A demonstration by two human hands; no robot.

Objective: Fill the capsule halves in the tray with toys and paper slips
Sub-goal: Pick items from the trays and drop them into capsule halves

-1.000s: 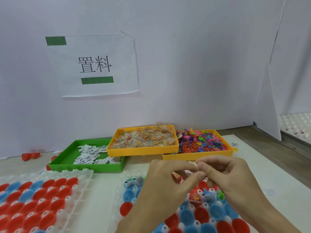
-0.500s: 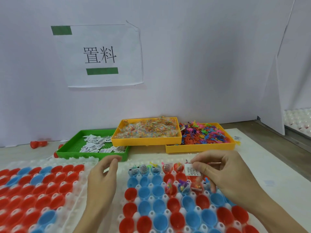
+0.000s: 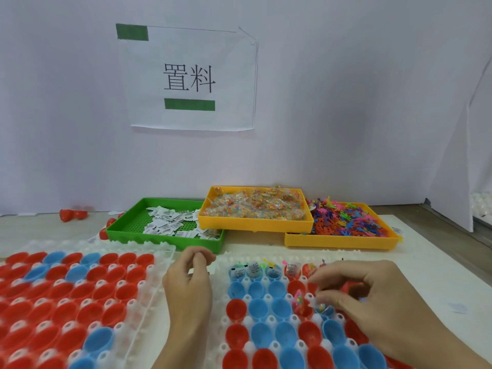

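Blue and red halves (image 3: 269, 307) in my tray (image 3: 223, 322) are mostly bare, only the far row and a few beside my right hand (image 3: 372, 302), which pinches something small over one, being filled, while my left hand (image 3: 190, 278) hovers loosely curled, apparently holding nothing.

Hidden, cropped, blurred

Right hand (image 3: 372, 302) covering several red and blue capsule halves of the white plastic tray (image 3: 266, 320), fingertip contents unclear; tray cropped at bottom edge; left white tray (image 3: 149, 288) motion-blurred, cut off at left; print on white paper slips (image 3: 170, 225) illegible.
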